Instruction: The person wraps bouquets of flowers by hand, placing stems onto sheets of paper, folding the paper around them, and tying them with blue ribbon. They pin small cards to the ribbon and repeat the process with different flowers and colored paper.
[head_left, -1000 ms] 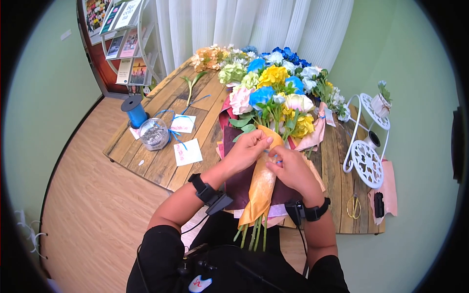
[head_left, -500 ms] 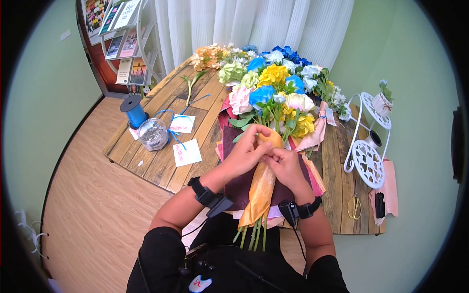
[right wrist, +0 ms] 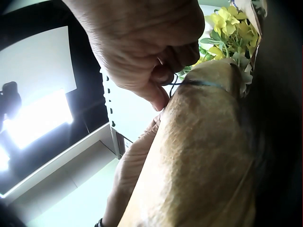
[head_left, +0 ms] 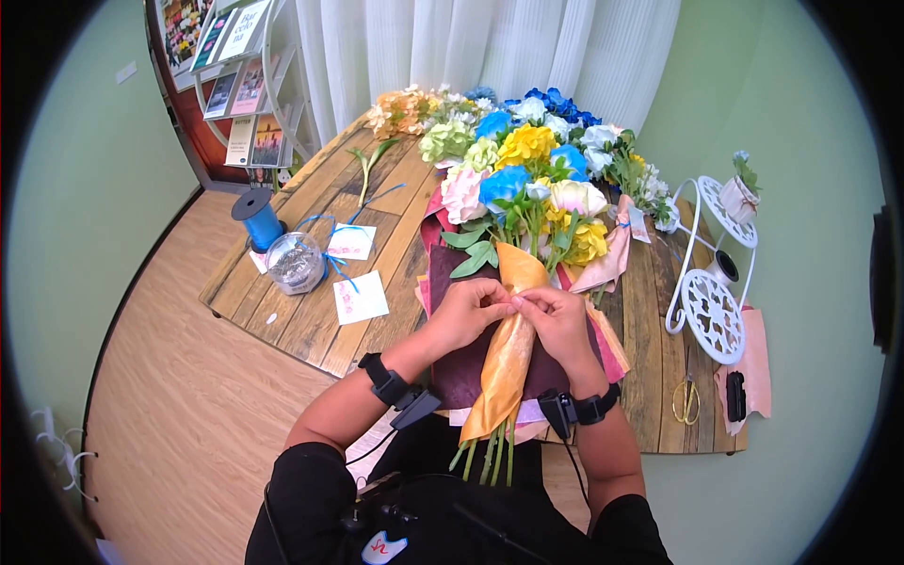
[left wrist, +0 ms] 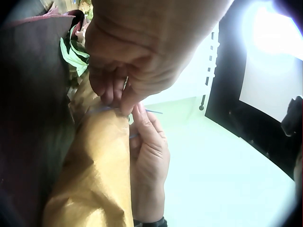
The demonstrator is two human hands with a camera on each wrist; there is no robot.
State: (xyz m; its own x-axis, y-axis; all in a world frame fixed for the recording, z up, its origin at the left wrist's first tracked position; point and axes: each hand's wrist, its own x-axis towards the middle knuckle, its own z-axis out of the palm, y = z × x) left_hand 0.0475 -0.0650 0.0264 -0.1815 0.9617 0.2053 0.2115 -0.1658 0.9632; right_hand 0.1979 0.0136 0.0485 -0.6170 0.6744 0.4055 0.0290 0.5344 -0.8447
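Observation:
A bouquet stands wrapped in orange-yellow paper (head_left: 506,372), with pink, blue and yellow flowers (head_left: 527,184) at its top and bare green stems (head_left: 490,457) below. Thin blue ribbon (right wrist: 203,83) runs around the paper's upper part. My left hand (head_left: 469,311) and right hand (head_left: 557,320) meet at the front of the wrap, thumbs and fingers pinching the ribbon there. A loose ribbon end (left wrist: 155,111) sticks out beside the fingertips in the left wrist view. The knot area is mostly hidden by my fingers.
Dark wrapping paper (head_left: 452,363) lies under the bouquet on the wooden table (head_left: 311,325). A blue ribbon spool (head_left: 259,221), a clear round container (head_left: 295,264) and cards (head_left: 361,297) are at left. Scissors (head_left: 686,400) and a white metal stand (head_left: 713,315) are at right.
My left hand reached up over the top of the orange-yellow paper half a second ago and has since come down. The two hands' fingertips now meet at the ribbon; the bouquet has stayed in place.

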